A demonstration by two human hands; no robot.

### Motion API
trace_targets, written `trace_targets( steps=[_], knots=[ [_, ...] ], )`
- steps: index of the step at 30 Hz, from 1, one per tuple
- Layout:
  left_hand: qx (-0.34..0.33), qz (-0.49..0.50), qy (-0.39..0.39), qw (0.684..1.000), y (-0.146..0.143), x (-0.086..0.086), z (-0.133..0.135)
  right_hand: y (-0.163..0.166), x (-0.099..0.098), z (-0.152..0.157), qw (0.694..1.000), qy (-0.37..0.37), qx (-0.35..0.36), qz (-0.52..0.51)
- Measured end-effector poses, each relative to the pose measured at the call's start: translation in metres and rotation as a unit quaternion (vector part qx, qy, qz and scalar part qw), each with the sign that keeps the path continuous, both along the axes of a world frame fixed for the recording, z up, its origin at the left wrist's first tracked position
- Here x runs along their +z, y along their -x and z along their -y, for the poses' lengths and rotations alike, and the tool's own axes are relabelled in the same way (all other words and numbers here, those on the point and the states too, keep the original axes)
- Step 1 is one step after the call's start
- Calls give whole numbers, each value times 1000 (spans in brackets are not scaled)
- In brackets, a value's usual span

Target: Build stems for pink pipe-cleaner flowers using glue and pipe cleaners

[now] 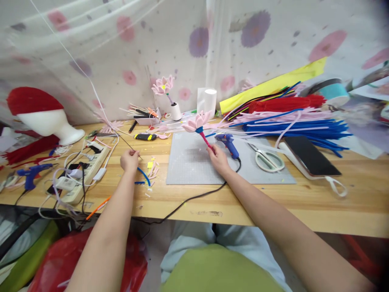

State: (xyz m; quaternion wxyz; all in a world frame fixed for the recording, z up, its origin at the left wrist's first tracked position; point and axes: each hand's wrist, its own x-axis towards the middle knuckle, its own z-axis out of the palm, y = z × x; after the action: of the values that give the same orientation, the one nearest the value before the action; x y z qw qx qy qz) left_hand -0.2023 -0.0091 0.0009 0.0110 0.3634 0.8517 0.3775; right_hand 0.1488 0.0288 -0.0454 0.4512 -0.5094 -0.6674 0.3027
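Over the grey cutting mat (pixel 182 162), my right hand (pixel 219 159) is closed round the magenta stem of a pink pipe-cleaner flower (pixel 199 122). The flower's petals point up and a blue band sits beneath them. To the left, my left hand (pixel 130 160) pinches a thin dark stick or wire (pixel 125 141) slanting up and leftward. Blue pipe-cleaner pieces (pixel 144 176) and pink and yellow scraps (pixel 154 168) lie just right of that hand. Behind my right hand rests a blue glue gun (pixel 228 144) on the mat, its black cord running forward off the table.
Scissors (pixel 269 160) and a phone (pixel 313 156) lie to the right, before bundles of blue pipe cleaners (pixel 298 132). A second pink flower (pixel 164 86) stands in a white holder (pixel 175 112). Left are a power strip (pixel 88 172), another glue gun (pixel 32 174) and a mannequin head (pixel 48 121).
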Motion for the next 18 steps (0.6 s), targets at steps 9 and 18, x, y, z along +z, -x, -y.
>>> trace_targets(
  steps=[9,18],
  knots=[
    [2,-154,206,966,21,11,19,0,-2,-1,1000,-4,5,13],
    [-52,-166,292,941,33,17,33,0,-1,-1,1000,6,2,8]
  ],
)
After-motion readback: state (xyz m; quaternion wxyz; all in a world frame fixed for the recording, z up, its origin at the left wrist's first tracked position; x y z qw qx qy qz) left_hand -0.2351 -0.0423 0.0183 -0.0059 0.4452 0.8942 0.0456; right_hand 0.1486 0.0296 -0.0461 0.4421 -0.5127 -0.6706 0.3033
